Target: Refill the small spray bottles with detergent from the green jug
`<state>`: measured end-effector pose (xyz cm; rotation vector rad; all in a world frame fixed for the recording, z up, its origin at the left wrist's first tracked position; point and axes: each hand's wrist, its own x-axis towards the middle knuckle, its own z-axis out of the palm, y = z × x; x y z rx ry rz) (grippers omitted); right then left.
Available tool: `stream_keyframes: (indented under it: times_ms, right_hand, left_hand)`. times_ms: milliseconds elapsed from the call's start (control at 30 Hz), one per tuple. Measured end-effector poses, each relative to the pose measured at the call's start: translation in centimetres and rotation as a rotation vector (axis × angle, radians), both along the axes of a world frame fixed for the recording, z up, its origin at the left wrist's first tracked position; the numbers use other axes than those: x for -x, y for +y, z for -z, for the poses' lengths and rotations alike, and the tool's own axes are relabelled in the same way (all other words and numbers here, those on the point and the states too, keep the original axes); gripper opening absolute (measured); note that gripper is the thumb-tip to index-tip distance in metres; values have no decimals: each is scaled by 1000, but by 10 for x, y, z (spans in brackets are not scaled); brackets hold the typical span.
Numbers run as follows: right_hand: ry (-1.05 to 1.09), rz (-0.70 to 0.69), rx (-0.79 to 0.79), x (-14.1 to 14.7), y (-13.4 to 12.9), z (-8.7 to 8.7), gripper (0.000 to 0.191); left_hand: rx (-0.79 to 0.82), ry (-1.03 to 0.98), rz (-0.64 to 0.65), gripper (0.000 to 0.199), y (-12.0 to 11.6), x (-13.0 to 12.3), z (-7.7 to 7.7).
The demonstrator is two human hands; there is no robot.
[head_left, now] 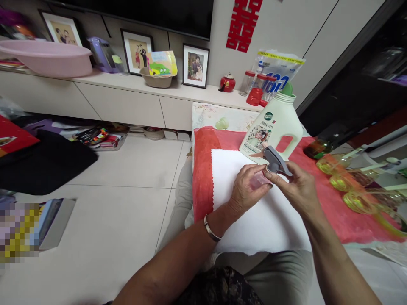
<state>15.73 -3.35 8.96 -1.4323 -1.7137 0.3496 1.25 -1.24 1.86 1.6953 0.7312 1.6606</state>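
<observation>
Over a white cloth [254, 220] with a zigzag edge, my left hand [244, 188] is wrapped round a small translucent pink spray bottle [260, 179]. My right hand [294, 186] grips the bottle's grey spray head [275, 162] at the neck, thumb and fingers closed on it. Whether the head is seated on the neck, I cannot tell. Just beyond my hands stands a large pale green detergent jug [270, 123], its mouth uncapped and a green piece showing at the rim. The cloth lies on a red table cover [203, 169].
Several glass jars [359, 201] and a dark bottle [319, 148] stand at the table's right. Behind, the cabinet holds a pink basin [60, 59], picture frames [196, 65], a red pot [227, 82] and a white-blue bag [276, 70]. A box of books [54, 226] lies on the floor.
</observation>
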Motion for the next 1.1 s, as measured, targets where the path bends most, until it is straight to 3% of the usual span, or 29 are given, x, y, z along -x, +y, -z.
stream_keyframes:
  times_ms: [133,333,600,700,867,1100]
  right_hand:
    - [7,60,-93,8,-5,10,33]
    - [3,-83,-35,10,-12,1,24]
    - [40,111,-140,18,-10,11,24]
    - [-1,49,-73,16,-12,4,25]
    - [159,-132,34,9,-10,-9,28]
    - [98,-159,6,4,-4,-9,22]
  left_hand:
    - [-24,-17,-18,46,0,1,-2]
    - [-10,-5,-3,45,0,3,-3]
    - [37,10,-10,41,0,3,-4]
    - [35,8,-4,41,-1,4,-5]
    - [22,3,5,42,-2,5,-6]
    - [49,2,21,47,-3,5,-5]
